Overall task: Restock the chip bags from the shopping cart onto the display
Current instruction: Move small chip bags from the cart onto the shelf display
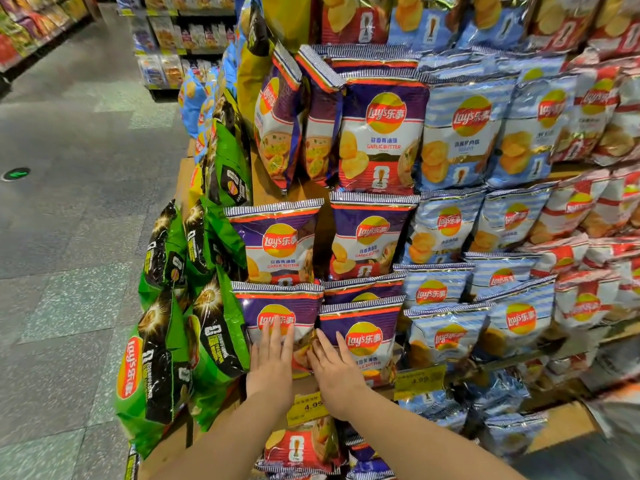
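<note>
Both my hands rest flat on purple garlic-butter chip bags on a low tier of the stepped display. My left hand (272,362) presses its spread fingers against the left purple bag (277,306). My right hand (334,370) lies on the neighbouring purple bag (363,327), with fingers apart near the gap between the two bags. Neither hand grips a bag. More purple bags (379,133) stand on the tiers above. The shopping cart is out of view.
Green chip bags (166,341) hang on the display's left side. Light-blue bags (460,133) and red-white bags (588,209) fill the tiers to the right. Yellow price tags (306,408) sit on the shelf edge. Aisle floor (69,202) lies to the left, with shelves beyond.
</note>
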Tool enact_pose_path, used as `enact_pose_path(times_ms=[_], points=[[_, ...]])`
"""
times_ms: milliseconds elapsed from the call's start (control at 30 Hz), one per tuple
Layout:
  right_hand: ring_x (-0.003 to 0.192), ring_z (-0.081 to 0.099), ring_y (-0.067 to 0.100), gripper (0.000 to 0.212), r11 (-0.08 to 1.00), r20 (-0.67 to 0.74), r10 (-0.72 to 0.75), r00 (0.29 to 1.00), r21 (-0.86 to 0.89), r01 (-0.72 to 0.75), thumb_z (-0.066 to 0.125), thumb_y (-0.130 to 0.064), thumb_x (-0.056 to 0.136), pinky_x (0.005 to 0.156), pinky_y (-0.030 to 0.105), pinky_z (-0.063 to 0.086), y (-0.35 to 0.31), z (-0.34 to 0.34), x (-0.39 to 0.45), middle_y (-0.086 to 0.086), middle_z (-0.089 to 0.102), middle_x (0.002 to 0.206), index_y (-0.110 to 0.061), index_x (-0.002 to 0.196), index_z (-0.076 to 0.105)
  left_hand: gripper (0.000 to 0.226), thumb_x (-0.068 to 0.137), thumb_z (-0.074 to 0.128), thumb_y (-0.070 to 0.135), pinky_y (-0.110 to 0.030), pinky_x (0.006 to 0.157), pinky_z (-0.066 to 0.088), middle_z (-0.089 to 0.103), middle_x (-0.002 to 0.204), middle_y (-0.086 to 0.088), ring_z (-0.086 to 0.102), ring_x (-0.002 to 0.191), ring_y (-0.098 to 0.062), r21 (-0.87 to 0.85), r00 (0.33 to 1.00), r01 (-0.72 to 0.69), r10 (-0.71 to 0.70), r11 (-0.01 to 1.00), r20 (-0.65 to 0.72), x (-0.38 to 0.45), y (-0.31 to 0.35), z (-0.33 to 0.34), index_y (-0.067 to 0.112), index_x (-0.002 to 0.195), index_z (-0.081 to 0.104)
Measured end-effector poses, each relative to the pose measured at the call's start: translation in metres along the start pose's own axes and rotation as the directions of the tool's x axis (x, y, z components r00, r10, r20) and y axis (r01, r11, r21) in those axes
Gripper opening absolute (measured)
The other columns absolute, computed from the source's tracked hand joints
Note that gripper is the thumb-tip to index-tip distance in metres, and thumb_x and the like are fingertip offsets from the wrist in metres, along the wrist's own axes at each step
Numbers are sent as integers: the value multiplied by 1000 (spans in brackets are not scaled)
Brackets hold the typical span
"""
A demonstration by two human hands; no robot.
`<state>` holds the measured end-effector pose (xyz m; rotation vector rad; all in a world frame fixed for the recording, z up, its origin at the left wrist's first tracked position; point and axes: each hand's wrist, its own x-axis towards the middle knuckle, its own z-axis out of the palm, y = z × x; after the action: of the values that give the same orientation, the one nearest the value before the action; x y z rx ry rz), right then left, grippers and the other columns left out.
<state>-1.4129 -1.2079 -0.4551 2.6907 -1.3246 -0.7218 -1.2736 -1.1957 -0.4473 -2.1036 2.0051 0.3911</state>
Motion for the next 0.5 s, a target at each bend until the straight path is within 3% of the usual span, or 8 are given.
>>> enact_pose_path(times_ms=[133,200,267,300,333,367,400,500], points=[[138,-34,27,73,1000,-4,6,1000,23,-5,38,-37,99,92,54,-36,0,3,8,12,-10,159,-13,152,-6,101,93,52,19,-42,115,-8,-52,135,-11,-41,132,-30,-21,1000,0,0,1000,-18,8,-1,8,20,134,-41],[138,-33,25,70,1000,-18,-16,1000,26,17,34,-39,100,91,53,-36,4,5,8,11,-9,160,-13,152,-5,109,90,57,26,-43,115,-3,-51,139,-11,-43,130,-29,-52,995,-42,37,998,-95,11,-3,13,20,136,-41],[144,-21,23,72,997,-148,-43,988,53,51,41,-41,96,98,53,-34,11,7,5,10,3,160,-10,152,8,134,66,81,42,-46,110,22,-14,157,-14,-18,141,-30,-101,969,-121,95,987,-227,14,-8,18,14,146,-24],[147,-5,22,74,995,-162,-39,986,82,53,52,-43,90,105,53,-30,16,5,0,9,19,158,-9,150,25,143,52,86,50,-47,103,35,6,157,-15,-2,142,-30,-149,964,-158,120,976,-236,15,-12,23,11,150,-11],[146,16,22,76,992,-146,-31,989,118,49,64,-45,80,112,53,-20,20,3,-5,8,36,151,-11,143,42,145,47,86,55,-47,99,41,13,156,-14,6,142,-29,-162,956,-186,141,969,-257,16,-15,26,9,151,-4],[141,30,23,76,991,-166,-34,985,125,55,71,-46,71,115,53,-8,21,6,-8,6,46,145,-13,136,51,141,50,82,60,-48,100,41,9,157,-14,5,144,-28,-173,959,-185,140,967,-245,17,-18,30,8,152,-2],[140,33,24,77,993,-200,-43,979,103,65,74,-45,68,115,52,1,22,11,-9,5,48,144,-13,135,53,132,59,74,63,-48,104,37,1,159,-12,-1,146,-26,-174,958,-200,155,964,-242,18,-20,33,7,151,-2],[147,5,29,79,995,-201,7,980,102,14,69,-46,76,114,52,4,26,14,-5,9,40,149,-9,140,44,91,89,21,70,-45,107,21,-10,159,-10,-9,146,-25,-133,959,-208,176,969,-220,18,-20,36,8,151,-3]])
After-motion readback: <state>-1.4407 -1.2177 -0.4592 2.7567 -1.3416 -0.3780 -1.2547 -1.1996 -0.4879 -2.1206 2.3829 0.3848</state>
